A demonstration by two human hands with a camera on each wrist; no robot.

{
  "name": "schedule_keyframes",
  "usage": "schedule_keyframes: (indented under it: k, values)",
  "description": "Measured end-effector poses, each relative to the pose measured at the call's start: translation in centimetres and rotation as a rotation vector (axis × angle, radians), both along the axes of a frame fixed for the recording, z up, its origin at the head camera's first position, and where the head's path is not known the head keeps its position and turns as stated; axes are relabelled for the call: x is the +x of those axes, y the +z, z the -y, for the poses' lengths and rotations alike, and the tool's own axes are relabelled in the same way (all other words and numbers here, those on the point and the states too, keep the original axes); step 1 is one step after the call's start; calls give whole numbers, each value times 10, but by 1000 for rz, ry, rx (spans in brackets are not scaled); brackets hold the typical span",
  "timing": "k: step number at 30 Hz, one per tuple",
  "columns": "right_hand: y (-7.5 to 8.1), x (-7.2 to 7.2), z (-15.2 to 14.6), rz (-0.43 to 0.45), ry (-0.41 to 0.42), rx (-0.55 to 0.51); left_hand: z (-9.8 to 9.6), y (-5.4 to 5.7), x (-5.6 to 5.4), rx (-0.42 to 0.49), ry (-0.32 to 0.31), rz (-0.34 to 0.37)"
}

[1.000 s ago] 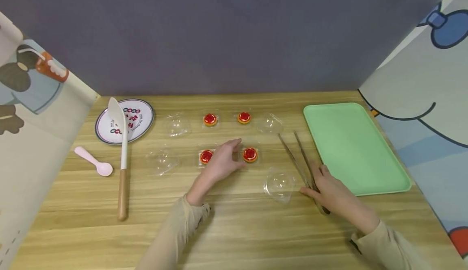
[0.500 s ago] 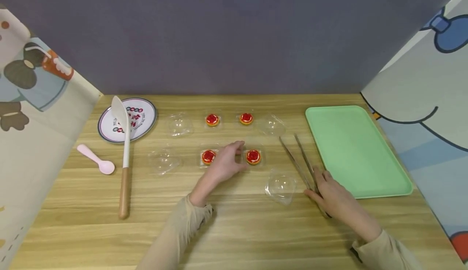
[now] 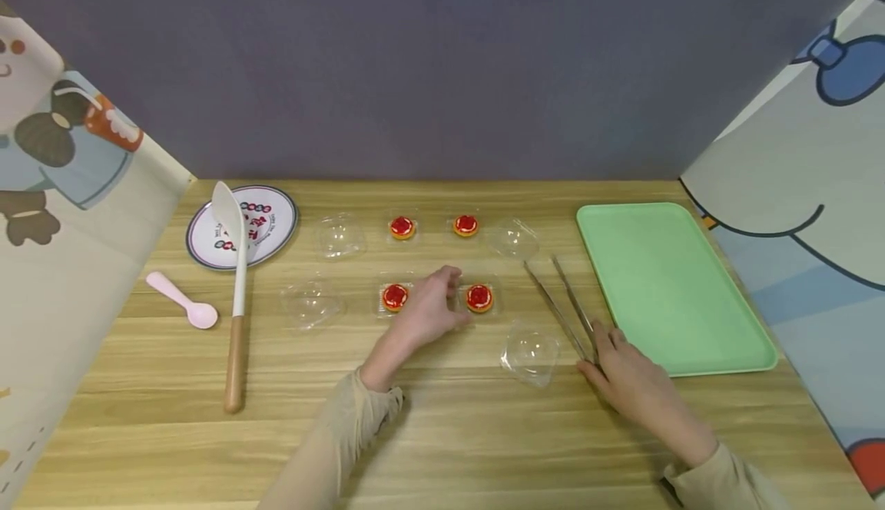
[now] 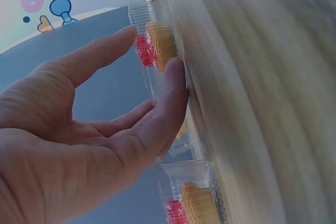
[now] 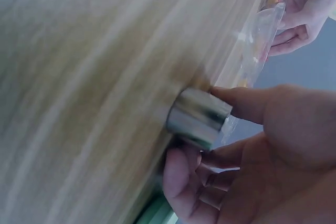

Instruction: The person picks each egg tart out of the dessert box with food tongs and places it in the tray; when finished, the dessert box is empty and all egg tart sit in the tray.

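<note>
Your left hand [image 3: 429, 306] is over the middle of the tabletop [image 3: 456, 433], just beside the clear square plastic base [image 4: 144, 10] that carries the front-right round tart with glossy red topping [image 3: 479, 298]. That grip is wide, thumb and fingertips apart at the base's left side; you cannot tell whether they press on it. Your right hand [image 3: 622, 375] has its thumb and fingers around the silver metal tongs [image 5: 198, 116], whose two arms spread apart towards the far edge.

Three more red-topped tarts [image 3: 402, 227] sit on clear bases of their own: one just left of your left hand, two nearer the far edge. Four clear domed plastic lids [image 3: 529, 352] lie apart from the bases, two on the left of the tarts and two on the right.

Near the far left corner is the white oval plate with a dark blue rim [image 3: 273, 243], printed with red characters and a curve of small lettering too fine to read. The white spatula with a wooden handle [image 3: 235, 356] lies with its blade over it, and the small pale pink plastic spoon [image 3: 202, 315] is near the left edge.

The pale green rectangular plastic tray [image 3: 677, 287] lies along the right edge, its near-left corner close to your right hand. Between your forearms, wood grain runs towards the near edge.
</note>
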State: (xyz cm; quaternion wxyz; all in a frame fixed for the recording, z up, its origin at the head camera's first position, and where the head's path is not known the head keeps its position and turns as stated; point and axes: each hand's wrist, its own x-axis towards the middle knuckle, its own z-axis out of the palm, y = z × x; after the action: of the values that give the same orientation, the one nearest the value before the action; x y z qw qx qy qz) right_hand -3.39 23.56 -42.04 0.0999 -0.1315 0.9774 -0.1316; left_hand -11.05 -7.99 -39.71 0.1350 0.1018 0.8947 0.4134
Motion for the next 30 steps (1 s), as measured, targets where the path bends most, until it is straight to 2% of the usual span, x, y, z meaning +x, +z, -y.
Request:
schedule_keyframes:
  k: [7,13,18,26,30]
  values:
    - [-5,5,0,-60,-9,-12,-1,-1,-1,-18,9,-6]
    - [-7,11,-3,-136,-16,-109,-1,-1,-2,-16,13,-14]
    - [-3,13,-12,-179,-40,-180,0,-1,-2,5,19,-1]
    - [2,6,-26,-380,-48,-322,2,0,-1,-3,0,-6]
    - [5,4,-36,-380,-75,-347,1,0,-1,-31,-8,-16]
